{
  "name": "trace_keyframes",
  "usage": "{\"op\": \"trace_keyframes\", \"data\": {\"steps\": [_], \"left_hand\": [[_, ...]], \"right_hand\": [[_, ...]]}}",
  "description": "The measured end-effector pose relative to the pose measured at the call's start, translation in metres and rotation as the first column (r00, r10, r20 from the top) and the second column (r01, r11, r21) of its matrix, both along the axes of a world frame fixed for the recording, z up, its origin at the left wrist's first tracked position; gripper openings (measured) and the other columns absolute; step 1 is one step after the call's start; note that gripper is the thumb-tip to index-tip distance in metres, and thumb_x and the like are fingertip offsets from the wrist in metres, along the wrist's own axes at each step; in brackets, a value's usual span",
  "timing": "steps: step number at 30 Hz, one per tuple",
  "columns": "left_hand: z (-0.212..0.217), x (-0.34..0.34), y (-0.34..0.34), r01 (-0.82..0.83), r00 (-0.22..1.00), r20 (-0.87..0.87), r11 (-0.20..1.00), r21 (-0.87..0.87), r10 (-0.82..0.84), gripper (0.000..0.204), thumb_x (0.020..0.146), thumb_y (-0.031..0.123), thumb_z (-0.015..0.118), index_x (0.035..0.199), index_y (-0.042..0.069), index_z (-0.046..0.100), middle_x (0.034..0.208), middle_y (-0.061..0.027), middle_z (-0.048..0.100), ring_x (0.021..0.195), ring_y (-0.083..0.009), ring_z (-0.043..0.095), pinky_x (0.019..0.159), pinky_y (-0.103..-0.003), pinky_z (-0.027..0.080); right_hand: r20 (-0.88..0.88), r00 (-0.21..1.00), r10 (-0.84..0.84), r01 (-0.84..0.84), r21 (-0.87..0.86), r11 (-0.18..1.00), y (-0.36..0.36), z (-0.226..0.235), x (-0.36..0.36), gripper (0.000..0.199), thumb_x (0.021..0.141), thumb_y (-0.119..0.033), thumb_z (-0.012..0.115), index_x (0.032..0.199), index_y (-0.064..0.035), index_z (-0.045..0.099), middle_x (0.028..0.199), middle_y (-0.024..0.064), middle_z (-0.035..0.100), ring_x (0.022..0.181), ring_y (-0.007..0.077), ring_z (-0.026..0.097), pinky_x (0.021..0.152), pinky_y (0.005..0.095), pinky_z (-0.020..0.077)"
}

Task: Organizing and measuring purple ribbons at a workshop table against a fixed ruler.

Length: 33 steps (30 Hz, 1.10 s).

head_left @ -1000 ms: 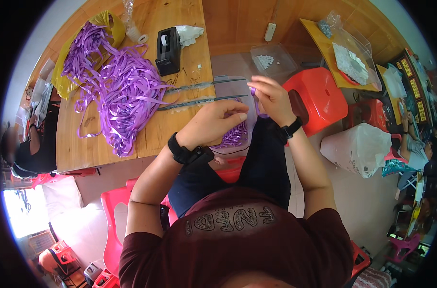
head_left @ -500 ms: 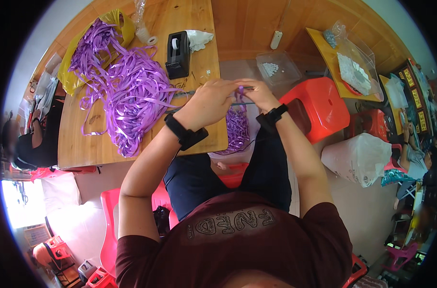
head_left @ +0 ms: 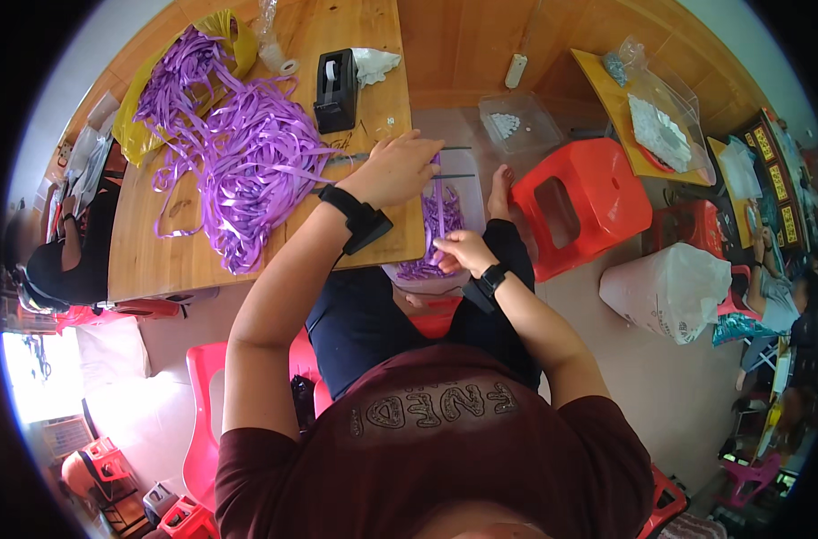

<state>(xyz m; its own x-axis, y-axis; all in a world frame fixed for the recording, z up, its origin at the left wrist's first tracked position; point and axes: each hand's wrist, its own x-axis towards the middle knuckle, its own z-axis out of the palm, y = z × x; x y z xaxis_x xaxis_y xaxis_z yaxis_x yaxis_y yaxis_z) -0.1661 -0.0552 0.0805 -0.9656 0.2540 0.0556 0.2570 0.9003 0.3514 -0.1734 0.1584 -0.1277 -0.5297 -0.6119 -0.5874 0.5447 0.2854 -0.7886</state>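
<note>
Seen from the head camera, a seated person works at the edge of a wooden table (head_left: 373, 22) in a wood-panelled room with a pale floor. The left hand (head_left: 400, 166) rests loosely curled on a purple ribbon strip (head_left: 438, 193); the right hand (head_left: 463, 250) pinches its lower end over a clear tub (head_left: 463, 184). One tangled ribbon pile (head_left: 247, 162) spills from a yellow bag (head_left: 135, 135). One black tape dispenser (head_left: 337, 90) stands beside it; one red stool (head_left: 579, 202) and one white sack (head_left: 669, 287) sit on the floor.
</note>
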Motion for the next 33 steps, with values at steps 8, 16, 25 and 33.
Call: {"op": "trace_keyframes", "data": {"steps": [8, 16, 25, 33], "left_hand": [[0.021, 0.084, 0.043, 0.223, 0.968, -0.18, 0.931, 0.288, -0.176, 0.024, 0.091, 0.016, 0.058, 0.111, 0.003, 0.064, 0.115, -0.0143, 0.065, 0.107, -0.0325, 0.064, 0.088, -0.041, 0.052], [-0.119, 0.146, 0.065, -0.227, 0.955, 0.277, 0.855, 0.467, 0.103, 0.026, 0.094, 0.025, 0.066, 0.102, 0.0, 0.068, 0.088, -0.0125, 0.071, 0.081, -0.0253, 0.069, 0.073, -0.037, 0.053], [-0.132, 0.154, 0.056, -0.371, 0.848, 0.522, 0.602, 0.707, -0.09, 0.02, 0.093, 0.019, 0.071, 0.093, 0.0, 0.065, 0.076, -0.0039, 0.065, 0.071, -0.0058, 0.059, 0.064, -0.023, 0.048], [-0.115, 0.168, 0.05, -0.31, 0.901, 0.423, 0.533, 0.787, -0.101, 0.021, 0.093, 0.02, 0.069, 0.101, 0.001, 0.069, 0.08, -0.0083, 0.066, 0.072, -0.0137, 0.064, 0.067, -0.029, 0.053]], "right_hand": [[0.129, 0.981, 0.147, -0.165, 0.144, 0.976, 0.029, -0.013, 0.059, 0.022, 0.095, -0.02, 0.063, 0.096, 0.0022, 0.065, 0.082, 0.0145, 0.071, 0.061, 0.0226, 0.069, 0.054, 0.0334, 0.059], [0.146, 0.966, 0.215, -0.232, 0.113, 0.966, 0.035, 0.005, 0.073, 0.027, 0.094, -0.022, 0.061, 0.103, 0.0029, 0.067, 0.086, 0.0159, 0.071, 0.061, 0.0226, 0.07, 0.055, 0.0328, 0.0592], [0.192, 0.976, 0.098, -0.107, 0.036, 0.994, 0.042, 0.018, 0.073, 0.028, 0.092, -0.028, 0.066, 0.095, -0.0006, 0.07, 0.079, 0.012, 0.071, 0.06, 0.0192, 0.068, 0.055, 0.0303, 0.0589], [-0.061, 0.987, 0.148, -0.145, 0.057, 0.988, 0.039, 0.014, 0.063, 0.024, 0.091, -0.027, 0.071, 0.089, -0.0031, 0.069, 0.078, 0.0067, 0.07, 0.062, 0.0119, 0.065, 0.054, 0.0227, 0.052]]}}
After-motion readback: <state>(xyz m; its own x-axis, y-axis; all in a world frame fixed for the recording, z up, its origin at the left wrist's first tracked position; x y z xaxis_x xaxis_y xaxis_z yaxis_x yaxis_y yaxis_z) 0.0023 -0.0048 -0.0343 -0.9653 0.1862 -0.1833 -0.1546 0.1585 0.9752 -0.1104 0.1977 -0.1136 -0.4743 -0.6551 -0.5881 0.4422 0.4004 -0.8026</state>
